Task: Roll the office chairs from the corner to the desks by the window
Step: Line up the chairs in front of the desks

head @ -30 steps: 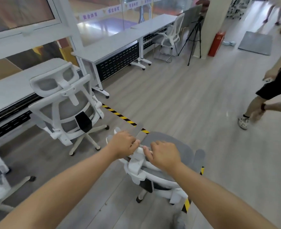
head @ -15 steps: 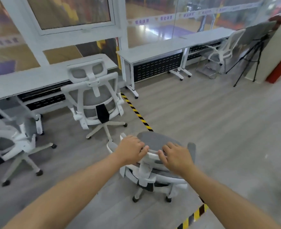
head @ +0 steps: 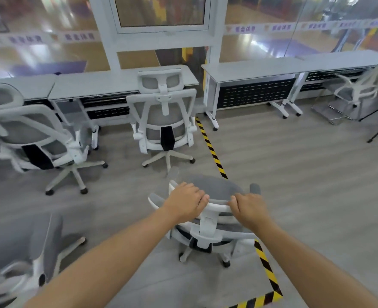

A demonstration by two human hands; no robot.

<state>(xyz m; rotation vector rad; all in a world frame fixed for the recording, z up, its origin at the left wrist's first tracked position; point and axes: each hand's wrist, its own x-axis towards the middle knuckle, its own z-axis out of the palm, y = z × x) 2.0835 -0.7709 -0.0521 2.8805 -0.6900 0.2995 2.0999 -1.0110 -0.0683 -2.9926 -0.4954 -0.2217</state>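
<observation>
A white-framed office chair with a grey seat (head: 214, 187) stands right in front of me, its back toward me. My left hand (head: 187, 202) and my right hand (head: 247, 207) both grip the top of its headrest, fingers curled over the rim. Straight ahead, a second chair (head: 164, 121) is parked at a grey desk (head: 108, 85) by the window. A third chair (head: 34, 134) stands at the desk to the left. Another grey desk (head: 254, 70) stands to the right, with no chair in front of it.
A yellow-black floor tape line (head: 212, 152) runs from the desks past the held chair and turns at the lower right. Part of a grey chair (head: 28, 243) is at the lower left. A further chair (head: 361, 90) stands at the far right desk.
My view has swung left and nearer to the desks, with the held chair rolling along. The row of desks now faces me squarely; the person and tripod on the right are out of view.
</observation>
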